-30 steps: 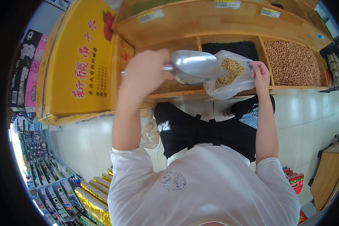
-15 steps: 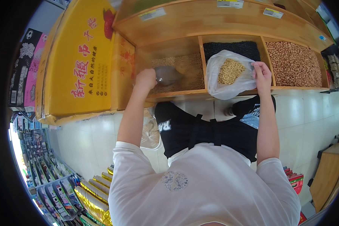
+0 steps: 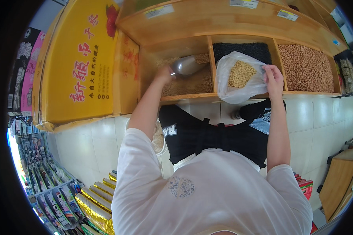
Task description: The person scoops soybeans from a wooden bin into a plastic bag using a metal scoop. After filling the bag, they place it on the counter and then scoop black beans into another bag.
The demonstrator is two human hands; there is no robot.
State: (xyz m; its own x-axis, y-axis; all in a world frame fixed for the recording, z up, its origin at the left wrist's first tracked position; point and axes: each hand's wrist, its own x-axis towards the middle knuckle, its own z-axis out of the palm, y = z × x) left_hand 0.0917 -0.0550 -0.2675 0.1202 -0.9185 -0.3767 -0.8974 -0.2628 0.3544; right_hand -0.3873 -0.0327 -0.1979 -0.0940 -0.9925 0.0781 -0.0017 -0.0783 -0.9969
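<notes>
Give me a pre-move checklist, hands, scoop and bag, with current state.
1. Left hand gripping the metal scoop by its handle end: ok.
2. Right hand holding the edge of the plastic bag: ok.
3. Bag mouth open, pale beans visible inside: ok.
4. Scoop at the left compartment, apart from the bag: ok.
5. Scoop loaded: cannot tell.

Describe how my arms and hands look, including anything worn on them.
Loose white short sleeves cover your upper arms, leaving the forearms bare. Your left hand and right hand are ungloved; no watch or bracelet shows.
</notes>
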